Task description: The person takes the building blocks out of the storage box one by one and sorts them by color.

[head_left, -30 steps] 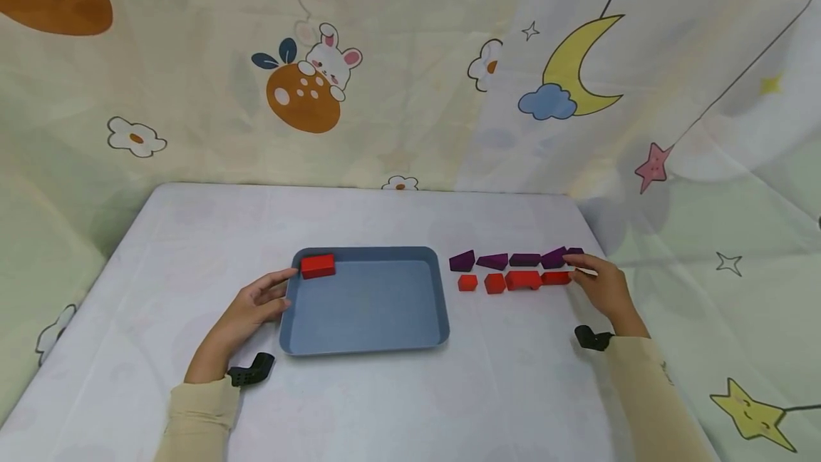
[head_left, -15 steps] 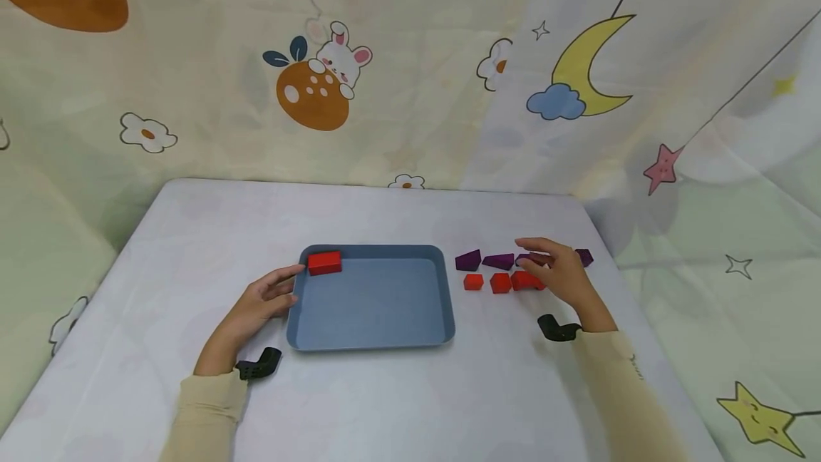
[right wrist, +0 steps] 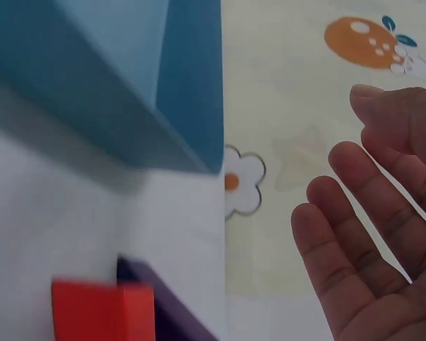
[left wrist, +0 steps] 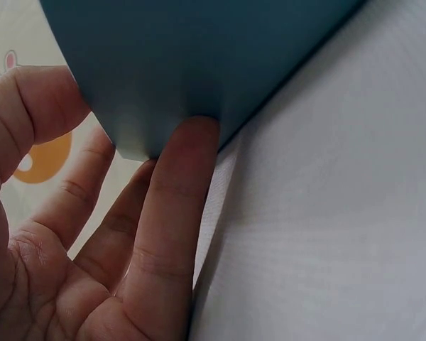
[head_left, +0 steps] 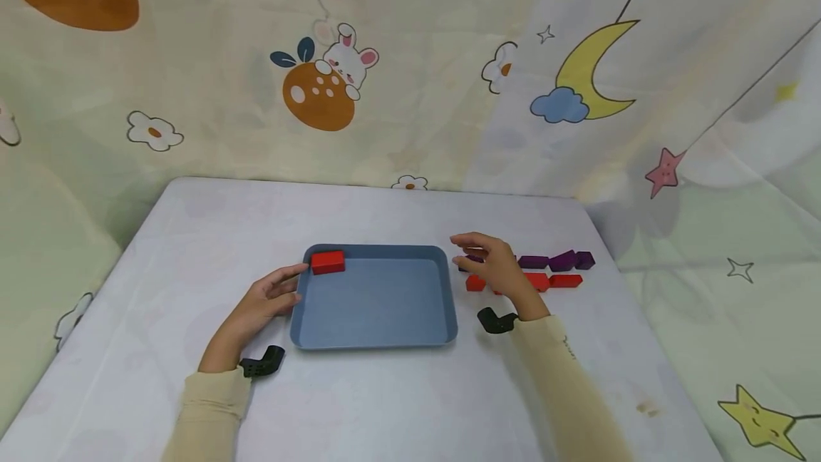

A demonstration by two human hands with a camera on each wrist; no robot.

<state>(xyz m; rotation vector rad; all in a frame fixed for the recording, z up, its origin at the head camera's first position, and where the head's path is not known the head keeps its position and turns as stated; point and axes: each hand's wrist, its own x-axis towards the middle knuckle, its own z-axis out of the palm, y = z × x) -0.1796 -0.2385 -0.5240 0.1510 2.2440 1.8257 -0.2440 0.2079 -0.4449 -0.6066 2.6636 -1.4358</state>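
Observation:
A blue-grey tray (head_left: 378,337) lies on the table with a red block (head_left: 328,262) in its far left corner. My left hand (head_left: 266,298) touches the tray's left side; in the left wrist view its fingertips (left wrist: 192,138) rest against the outer wall. My right hand (head_left: 490,262) hovers with relaxed fingers and nothing in them, just right of the tray. Beneath and beside it run two rows of blocks: purple ones such as the purple block (head_left: 562,261) behind, red ones such as the long red block (head_left: 566,281) in front. The right hand hides some of them.
A white cloth covers the table (head_left: 385,405). Behind it hangs a printed curtain (head_left: 423,91) with a bunny, moon and stars. Each wrist wears a black camera mount, like the right mount (head_left: 497,321).
My right hand has swept left from the right end of the block rows toward the tray, uncovering the blocks there. The left hand stays at the tray's side. The head view shifts slightly.

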